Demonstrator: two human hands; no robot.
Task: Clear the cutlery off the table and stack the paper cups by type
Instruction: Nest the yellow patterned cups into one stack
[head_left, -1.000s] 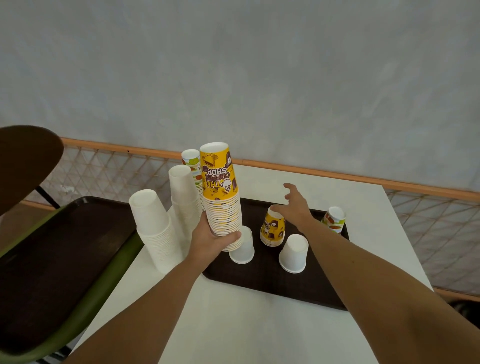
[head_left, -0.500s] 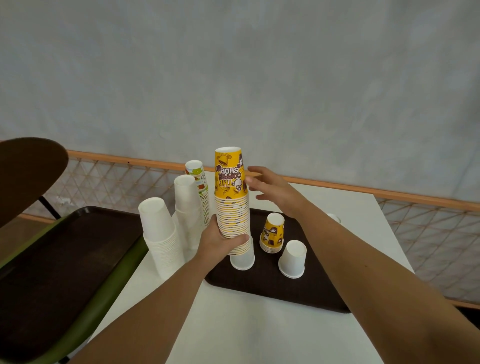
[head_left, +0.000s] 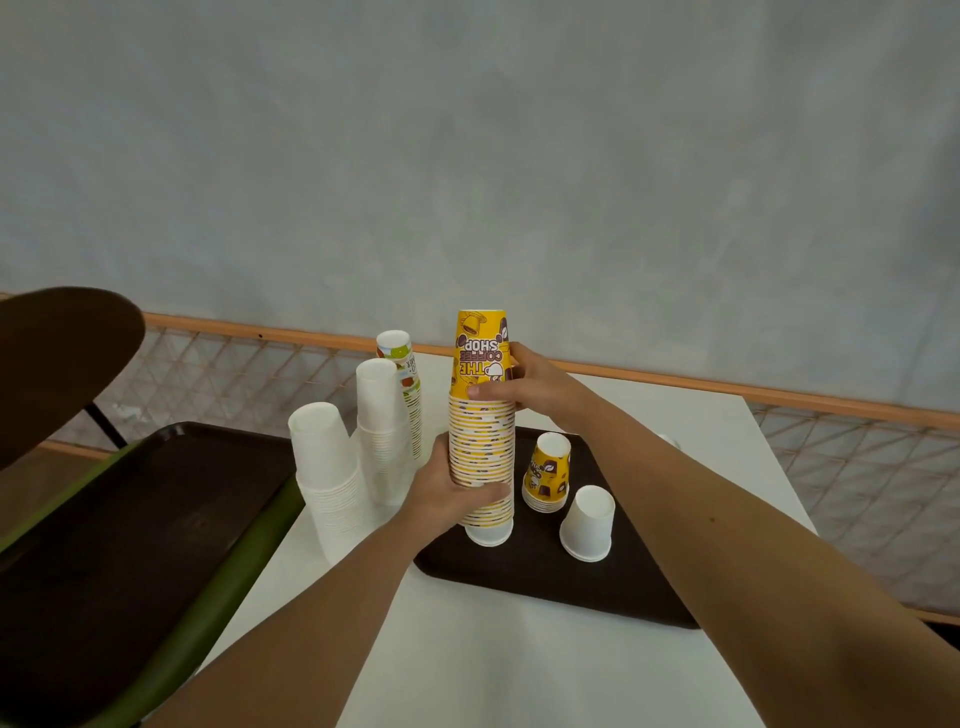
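A tall stack of upside-down yellow coffee-shop cups stands upright over the brown tray. My left hand grips its lower part and my right hand grips it near the top cup. Under the stack's foot a white cup shows. To the right on the tray stand a short stack of yellow cups and a single white cup, all upside down. Left of the tray are two white cup stacks and a green-printed stack. No cutlery is visible.
The white table ends at an orange rail with mesh at the back. A green chair on the left holds a second dark tray. A dark rounded chair back stands at the far left.
My right hand left the small yellow stack on the tray, rose and took hold of the tall yellow stack near its top. My left hand kept its grip.
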